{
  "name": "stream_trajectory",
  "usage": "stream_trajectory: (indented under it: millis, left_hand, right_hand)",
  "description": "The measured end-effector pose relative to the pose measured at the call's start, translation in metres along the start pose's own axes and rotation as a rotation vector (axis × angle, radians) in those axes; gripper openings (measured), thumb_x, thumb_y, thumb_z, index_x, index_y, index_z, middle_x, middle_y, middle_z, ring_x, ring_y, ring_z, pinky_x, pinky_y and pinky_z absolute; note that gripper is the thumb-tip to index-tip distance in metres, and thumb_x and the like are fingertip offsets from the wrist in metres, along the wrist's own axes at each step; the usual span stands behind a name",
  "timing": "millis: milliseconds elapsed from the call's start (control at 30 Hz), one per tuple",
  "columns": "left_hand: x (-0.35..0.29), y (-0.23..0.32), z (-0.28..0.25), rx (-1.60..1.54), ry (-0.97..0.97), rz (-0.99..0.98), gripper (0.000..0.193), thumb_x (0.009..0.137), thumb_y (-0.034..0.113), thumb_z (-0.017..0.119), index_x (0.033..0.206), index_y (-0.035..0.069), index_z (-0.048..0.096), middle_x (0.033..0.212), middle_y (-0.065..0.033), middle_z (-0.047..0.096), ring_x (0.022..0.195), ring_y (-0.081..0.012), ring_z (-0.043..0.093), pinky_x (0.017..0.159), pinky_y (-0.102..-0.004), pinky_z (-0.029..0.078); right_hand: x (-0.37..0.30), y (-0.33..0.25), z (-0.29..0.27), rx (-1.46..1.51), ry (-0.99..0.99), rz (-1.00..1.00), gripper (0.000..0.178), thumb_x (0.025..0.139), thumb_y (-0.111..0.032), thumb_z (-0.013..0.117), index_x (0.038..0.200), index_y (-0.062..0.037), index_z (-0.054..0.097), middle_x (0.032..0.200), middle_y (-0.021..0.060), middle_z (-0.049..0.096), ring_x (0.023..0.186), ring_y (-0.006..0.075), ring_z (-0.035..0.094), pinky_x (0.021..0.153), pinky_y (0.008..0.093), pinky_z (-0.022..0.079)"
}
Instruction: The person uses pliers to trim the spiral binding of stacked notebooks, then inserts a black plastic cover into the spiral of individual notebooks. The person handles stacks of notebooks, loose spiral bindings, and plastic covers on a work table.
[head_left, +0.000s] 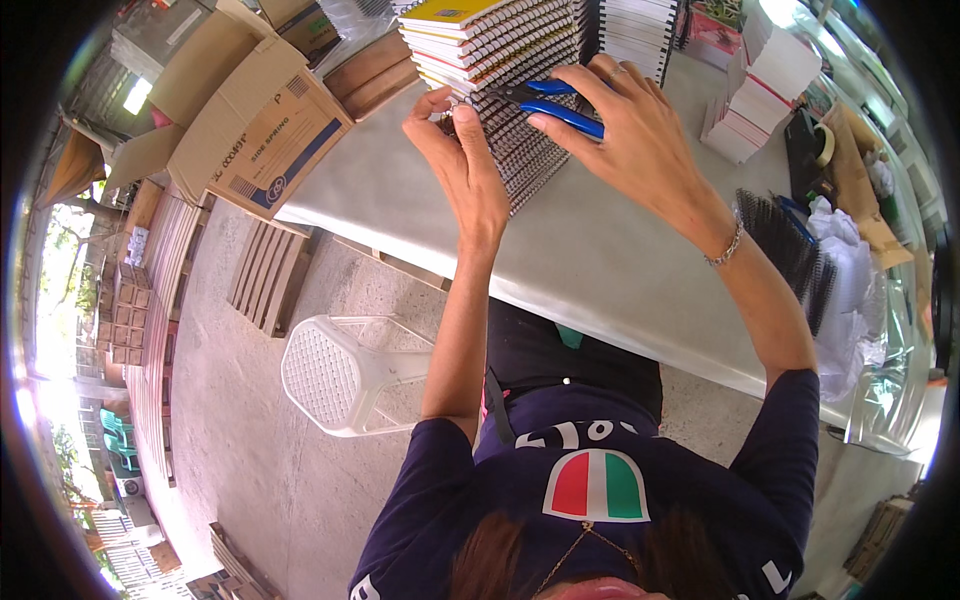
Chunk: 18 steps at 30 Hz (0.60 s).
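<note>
Spiral-bound notebooks (465, 50), yellow cover uppermost, stood in a tall stack on the pale-covered table (620, 260), set back from its near edge and toward its left end, coils facing the person. Right hand (630, 125) partly closed, wrapped round a pair of blue-handled pliers (570, 117); handles spread apart, dark nose at the stack's coils. Left hand (462, 165) at the stack's left side, thumb and index finger curled close together beside the coil ends; could not tell whether they pinched anything.

Just beyond, to the right: a second stack, black-coiled notebooks (632, 35). Toward the table's right end: piled white paper blocks (765, 80), a tape roll (823, 145), loose black coils (770, 240) and crumpled clear plastic (840, 260). Open cardboard box (270, 140) by the left end. On the floor off the near edge: white plastic stool (320, 375), slatted wooden pallet (268, 275).
</note>
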<state>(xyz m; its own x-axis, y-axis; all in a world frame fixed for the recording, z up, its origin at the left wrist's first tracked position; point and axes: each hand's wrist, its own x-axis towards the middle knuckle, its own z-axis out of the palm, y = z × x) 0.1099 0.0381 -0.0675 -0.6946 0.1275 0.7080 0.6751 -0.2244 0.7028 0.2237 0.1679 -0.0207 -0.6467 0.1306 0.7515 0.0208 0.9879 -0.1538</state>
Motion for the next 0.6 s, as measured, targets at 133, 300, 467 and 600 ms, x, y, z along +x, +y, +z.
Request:
stream_trajectory:
  millis: [133, 300, 467, 600]
  left_hand:
    - [-0.003, -0.004, -0.004, 0.094, -0.059, -0.017, 0.041, 0.108, 0.035, 0.044, 0.125, -0.002, 0.046, 0.115, -0.0140, 0.044, 0.104, -0.0238, 0.046, 0.094, -0.0374, 0.039]
    - [-0.002, -0.005, -0.002, 0.099, -0.040, -0.004, 0.036, 0.108, 0.030, 0.044, 0.123, -0.002, 0.048, 0.112, -0.0142, 0.044, 0.103, -0.0243, 0.046, 0.094, -0.0374, 0.039]
    - [-0.004, -0.004, -0.004, 0.082, -0.037, -0.066, 0.036, 0.109, 0.031, 0.041, 0.123, -0.002, 0.046, 0.113, -0.0134, 0.044, 0.104, -0.0227, 0.046, 0.095, -0.0373, 0.038]
    - [-0.005, -0.004, 0.002, -0.037, 0.016, -0.074, 0.040, 0.110, 0.034, 0.039, 0.126, -0.002, 0.042, 0.120, -0.0143, 0.044, 0.110, -0.0222, 0.045, 0.100, -0.0372, 0.036]
  right_hand:
    - [0.003, -0.002, 0.002, -0.042, 0.029, -0.068, 0.051, 0.087, -0.050, 0.071, 0.115, -0.0082, 0.066, 0.116, 0.0200, 0.064, 0.102, 0.0359, 0.064, 0.089, 0.0490, 0.049]
    - [0.006, -0.004, 0.002, -0.053, -0.027, -0.070, 0.041, 0.088, -0.049, 0.070, 0.098, -0.0090, 0.068, 0.092, 0.0112, 0.071, 0.081, 0.0287, 0.070, 0.069, 0.0439, 0.055]
    - [0.001, -0.011, -0.004, 0.015, -0.144, 0.119, 0.039, 0.088, -0.048, 0.070, 0.094, -0.0100, 0.067, 0.084, 0.0080, 0.071, 0.076, 0.0274, 0.070, 0.063, 0.0424, 0.055]
    - [-0.010, 0.000, 0.000, 0.005, 0.034, -0.016, 0.044, 0.088, -0.049, 0.070, 0.110, -0.0107, 0.068, 0.105, 0.0148, 0.069, 0.093, 0.0330, 0.068, 0.079, 0.0467, 0.054]
